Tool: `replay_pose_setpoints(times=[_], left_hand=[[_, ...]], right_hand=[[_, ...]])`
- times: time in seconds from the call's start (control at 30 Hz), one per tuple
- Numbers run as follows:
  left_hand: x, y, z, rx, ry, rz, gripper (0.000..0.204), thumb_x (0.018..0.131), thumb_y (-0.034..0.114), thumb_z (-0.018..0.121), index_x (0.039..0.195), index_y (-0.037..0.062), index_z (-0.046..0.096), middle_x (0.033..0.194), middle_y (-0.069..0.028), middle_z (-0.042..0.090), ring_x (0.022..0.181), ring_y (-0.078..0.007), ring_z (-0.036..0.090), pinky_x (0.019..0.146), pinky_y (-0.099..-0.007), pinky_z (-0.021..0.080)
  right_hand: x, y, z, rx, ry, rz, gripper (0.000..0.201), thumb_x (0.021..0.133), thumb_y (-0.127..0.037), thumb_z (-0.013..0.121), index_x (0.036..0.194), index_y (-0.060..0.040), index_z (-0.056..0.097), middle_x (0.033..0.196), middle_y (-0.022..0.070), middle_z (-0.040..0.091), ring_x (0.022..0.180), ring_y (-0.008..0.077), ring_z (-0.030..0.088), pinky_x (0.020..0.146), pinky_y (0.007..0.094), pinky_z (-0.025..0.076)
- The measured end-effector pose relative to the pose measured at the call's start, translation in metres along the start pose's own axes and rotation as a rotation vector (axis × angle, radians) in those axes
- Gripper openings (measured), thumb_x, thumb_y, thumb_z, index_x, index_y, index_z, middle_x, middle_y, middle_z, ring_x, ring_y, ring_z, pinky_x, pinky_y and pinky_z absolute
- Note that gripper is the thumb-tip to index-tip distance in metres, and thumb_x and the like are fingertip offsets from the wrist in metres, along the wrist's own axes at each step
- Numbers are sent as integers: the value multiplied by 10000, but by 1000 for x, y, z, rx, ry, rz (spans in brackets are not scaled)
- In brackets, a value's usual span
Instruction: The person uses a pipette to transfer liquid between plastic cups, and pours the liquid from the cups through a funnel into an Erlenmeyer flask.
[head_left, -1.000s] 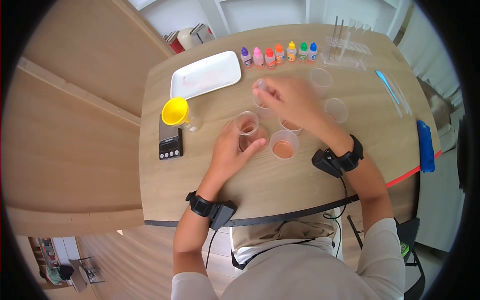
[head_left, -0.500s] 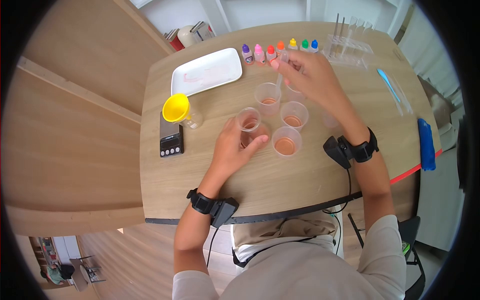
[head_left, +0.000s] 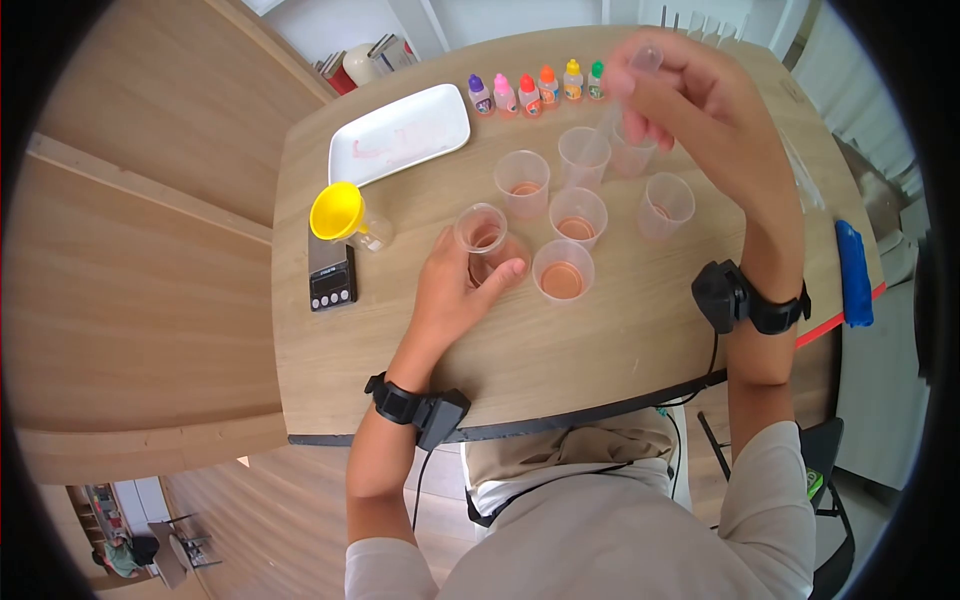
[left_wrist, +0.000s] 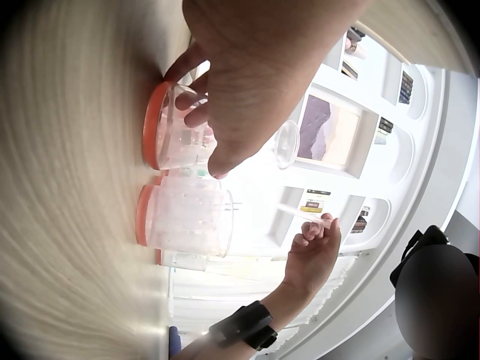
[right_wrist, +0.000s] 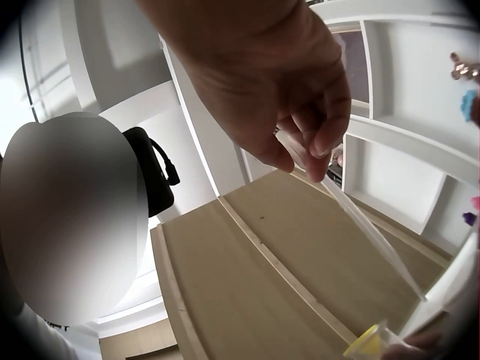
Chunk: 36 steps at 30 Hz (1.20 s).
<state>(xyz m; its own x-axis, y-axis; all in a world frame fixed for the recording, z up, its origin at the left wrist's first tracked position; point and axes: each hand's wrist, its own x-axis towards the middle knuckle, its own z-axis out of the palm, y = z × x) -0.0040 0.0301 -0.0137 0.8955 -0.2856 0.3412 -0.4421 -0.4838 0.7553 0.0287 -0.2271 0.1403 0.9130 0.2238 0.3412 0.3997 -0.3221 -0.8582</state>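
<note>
My left hand (head_left: 450,285) is wrapped round a clear conical flask (head_left: 482,230) that stands on the table, the thumb along its near side. Orange-red liquid lies at the flask's bottom in the left wrist view. Raised above the back cups, my right hand (head_left: 695,110) pinches a clear plastic dropper (right_wrist: 371,229) near its bulb, the stem slanting down. In the head view the stem overlaps the rim of a back cup (head_left: 583,160). Orange-pink liquid shows in the front cup (head_left: 564,268), the middle cup (head_left: 578,218) and the left cup (head_left: 522,183).
Another cup (head_left: 667,205) stands at the right. Small dye bottles (head_left: 528,95) line the back beside a white tray (head_left: 340,150). A yellow funnel (head_left: 337,210) sits by a black scale (head_left: 332,287) at the left. A blue cloth roll (head_left: 853,270) lies at the right edge.
My right hand has moved to the right with the dropper, from over the left cup to above the cups at the back right. My left hand keeps its hold on the flask.
</note>
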Motion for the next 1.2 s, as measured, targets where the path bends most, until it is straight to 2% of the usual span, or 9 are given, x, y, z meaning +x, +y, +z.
replay_pose_setpoints(times=[0.17, 0.27, 0.53, 0.6, 0.7, 0.9, 1.0, 1.07, 1.2], left_hand=[[0, -2, 0, 6, 16, 13, 512, 803, 256, 781, 1206, 48, 545, 1070, -139, 620, 950, -271, 614, 789, -358, 500], [1, -1, 0, 4, 12, 4, 514, 797, 266, 783, 1197, 45, 550, 1071, -142, 627, 972, -286, 613, 823, -370, 492], [1, -3, 0, 17, 14, 18, 522, 791, 271, 786, 1194, 38, 550, 1095, -154, 629, 1001, -308, 607, 863, -384, 483], [0, -2, -2, 32, -52, -42, 561, 824, 212, 769, 1279, 17, 506, 1218, -131, 611, 1106, -214, 575, 957, -353, 448], [1, -1, -3, 40, -51, -32, 554, 824, 211, 769, 1274, 18, 510, 1219, -130, 612, 1100, -213, 578, 952, -353, 453], [1, -3, -3, 51, -64, -50, 536, 823, 204, 767, 1264, 25, 521, 1223, -131, 613, 1093, -219, 587, 938, -354, 467], [1, -2, -3, 67, -61, -34, 532, 819, 198, 768, 1259, 24, 524, 1232, -137, 611, 1108, -230, 587, 947, -359, 463], [2, -3, -4, 77, -59, -21, 536, 818, 195, 768, 1260, 21, 520, 1239, -142, 609, 1116, -235, 586, 952, -362, 460], [1, -1, -3, 81, -53, -20, 548, 816, 191, 767, 1265, 14, 507, 1266, -153, 596, 1137, -246, 581, 968, -371, 451]], right_hand=[[-11, -3, 14, -72, -291, -147, 147, 911, -181, 629, 878, -38, 636, 619, -10, 563, 543, 37, 508, 486, 194, 347], [-12, -11, 19, -215, -308, -87, 217, 870, -224, 599, 757, -40, 622, 556, 15, 540, 488, 118, 447, 471, 294, 327], [-10, -3, 23, -269, -253, -177, 231, 851, -247, 616, 729, -51, 611, 544, 49, 503, 488, 162, 445, 482, 314, 330], [-10, -1, 23, -266, -251, -183, 226, 848, -245, 620, 730, -52, 613, 545, 51, 499, 490, 163, 445, 483, 315, 331], [-9, 1, 22, -216, -280, -194, 234, 843, -264, 633, 748, -51, 627, 554, 46, 500, 493, 152, 453, 486, 310, 331], [-1, -9, 23, -7, -7, -153, 243, 843, -281, 677, 791, -45, 663, 572, 24, 523, 512, 113, 481, 485, 288, 359], [4, -22, 21, 47, 141, 178, 200, 889, -174, 669, 781, -5, 670, 613, 12, 613, 508, 47, 508, 460, 222, 368], [12, 27, 26, -31, 71, -175, 196, 887, -227, 657, 840, -37, 660, 633, 4, 564, 596, 58, 519, 515, 234, 378], [18, 50, 44, -145, -10, -159, 229, 860, -270, 661, 810, -47, 680, 618, 41, 588, 522, 146, 524, 485, 308, 390]])
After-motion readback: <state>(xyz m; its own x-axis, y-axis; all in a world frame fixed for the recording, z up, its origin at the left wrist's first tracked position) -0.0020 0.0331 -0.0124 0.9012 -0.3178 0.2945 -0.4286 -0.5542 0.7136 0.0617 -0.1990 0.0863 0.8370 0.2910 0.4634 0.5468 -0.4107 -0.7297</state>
